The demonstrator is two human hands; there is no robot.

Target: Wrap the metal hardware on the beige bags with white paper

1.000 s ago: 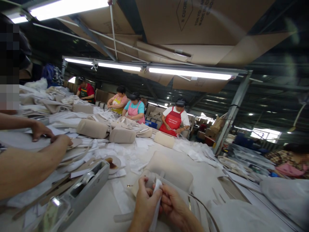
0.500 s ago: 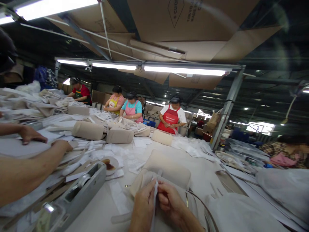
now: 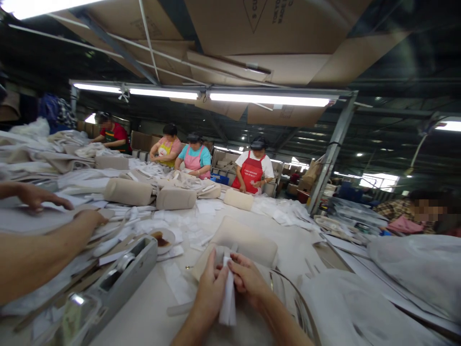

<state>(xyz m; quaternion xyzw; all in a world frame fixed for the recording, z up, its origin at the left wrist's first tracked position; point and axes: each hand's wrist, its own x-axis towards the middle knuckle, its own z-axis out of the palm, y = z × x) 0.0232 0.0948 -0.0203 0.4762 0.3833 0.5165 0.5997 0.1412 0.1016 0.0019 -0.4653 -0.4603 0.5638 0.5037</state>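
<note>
Low in the middle of the view, a folded white strip (image 3: 227,307), which looks like paper or thin padding, hangs upright between my two hands. My left hand (image 3: 212,283) has its fingers closed along the strip's left side. From the right, my right hand (image 3: 248,278) pinches its upper part. Right behind my fingers lies a beige handbag (image 3: 250,238) on the pale table (image 3: 133,315). A thin brown strap or cord (image 3: 304,302) curves round to the right of my right wrist. The fingertips partly cover the strip's top end.
At left stands a grey tape dispenser (image 3: 111,293), beside a dish of brown stuff (image 3: 162,239). A co-worker's arms (image 3: 54,250) reach in from the left edge. Beige bags (image 3: 176,198) and white scraps lie further back. Clear plastic bags (image 3: 345,307) cover the right. Several people work opposite.
The white strip has turned from edge-on to show its broad folded face. My left fingers have shifted and opened slightly around it. The whole view has swung a little to the right.
</note>
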